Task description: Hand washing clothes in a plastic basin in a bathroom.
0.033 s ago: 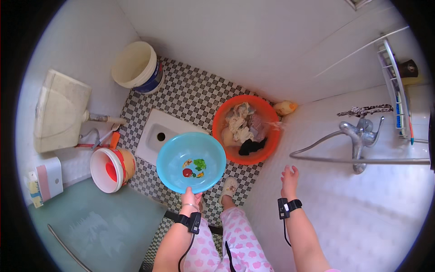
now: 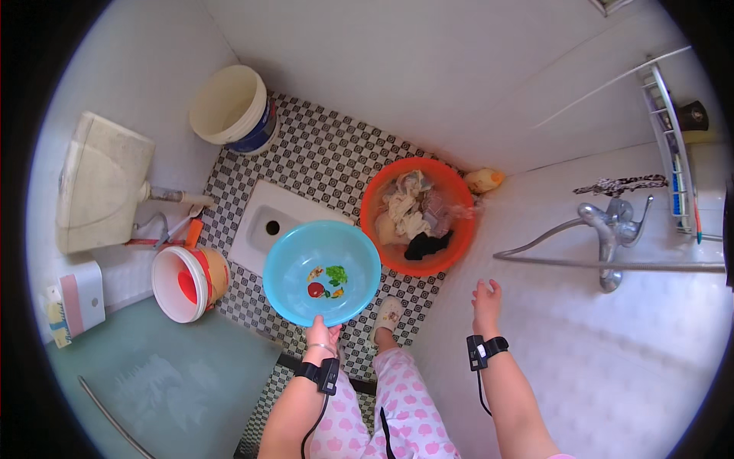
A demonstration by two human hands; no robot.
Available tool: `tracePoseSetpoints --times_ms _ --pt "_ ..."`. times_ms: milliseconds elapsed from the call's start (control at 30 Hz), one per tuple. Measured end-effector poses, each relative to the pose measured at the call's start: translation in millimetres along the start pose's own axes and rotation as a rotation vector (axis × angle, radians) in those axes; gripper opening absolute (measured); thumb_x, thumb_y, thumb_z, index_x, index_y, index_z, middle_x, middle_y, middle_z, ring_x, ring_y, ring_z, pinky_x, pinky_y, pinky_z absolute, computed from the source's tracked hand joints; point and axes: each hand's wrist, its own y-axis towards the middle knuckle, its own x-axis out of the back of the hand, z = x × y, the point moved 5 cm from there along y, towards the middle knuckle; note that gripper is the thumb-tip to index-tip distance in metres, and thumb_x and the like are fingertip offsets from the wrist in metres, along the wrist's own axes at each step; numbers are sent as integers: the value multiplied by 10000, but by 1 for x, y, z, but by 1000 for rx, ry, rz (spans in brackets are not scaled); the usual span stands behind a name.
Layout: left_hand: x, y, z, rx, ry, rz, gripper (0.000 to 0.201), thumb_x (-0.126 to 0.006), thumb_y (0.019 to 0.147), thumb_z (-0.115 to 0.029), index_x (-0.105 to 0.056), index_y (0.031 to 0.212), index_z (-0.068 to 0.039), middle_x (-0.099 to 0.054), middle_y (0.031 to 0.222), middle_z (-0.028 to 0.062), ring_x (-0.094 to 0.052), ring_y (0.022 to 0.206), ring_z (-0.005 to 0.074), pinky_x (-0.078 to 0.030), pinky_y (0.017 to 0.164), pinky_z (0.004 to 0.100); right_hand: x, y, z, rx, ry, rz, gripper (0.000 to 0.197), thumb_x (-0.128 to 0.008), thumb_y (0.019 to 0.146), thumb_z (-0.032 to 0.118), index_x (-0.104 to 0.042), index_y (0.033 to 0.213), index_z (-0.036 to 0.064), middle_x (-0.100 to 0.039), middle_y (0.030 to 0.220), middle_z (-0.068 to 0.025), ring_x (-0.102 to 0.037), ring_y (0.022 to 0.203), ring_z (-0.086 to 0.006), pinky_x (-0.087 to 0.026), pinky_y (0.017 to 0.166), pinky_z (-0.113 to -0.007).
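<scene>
The round, light-blue plastic basin (image 2: 302, 245) lay directly ahead of the left hand (image 2: 322, 335), whose grip was clamped on its near rim; being circular, it showed no long axis. The right hand (image 2: 486, 306), farther off to the basin's right, held nothing, its fingers slightly curled and apart, below the silvery metal tap (image 2: 609, 229). The round orange plastic basin (image 2: 457, 249) of wet-looking cloths stood beyond, between the hands' lines. Coloured figures, seemingly printed, marked the blue floor; the cream bucket's (image 2: 257, 136) dark-blue label was too small to read.

The blue basin (image 2: 294, 260) partly hides the squat toilet (image 2: 246, 237).
</scene>
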Motion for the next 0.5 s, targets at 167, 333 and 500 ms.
tracePoseSetpoints --times_ms 167,333,500 --pt "66 46 27 25 -132 -56 283 -451 920 -276 -471 1145 -104 -628 910 72 -608 621 203 -502 629 329 -71 -48 -79 98 -245 228 457 -570 887 256 -394 1254 48 -576 929 -68 -551 838 -142 -441 726 -278" --pt "140 124 47 202 -237 -98 262 -470 919 -244 -473 1155 -131 -623 970 59 -620 666 209 -523 652 316 -182 -112 -200 101 -280 513 388 -590 879 214 -439 1193 43 -592 851 -67 -566 771 -121 -449 610 -263" --pt "218 231 59 219 -223 -112 313 -445 934 -342 -477 1160 -128 -621 969 78 -618 766 197 -493 692 312 -279 -178 -315 -50 -498 713 506 -609 845 307 -459 1235 22 -626 801 -116 -617 758 -226 -488 696 -337"
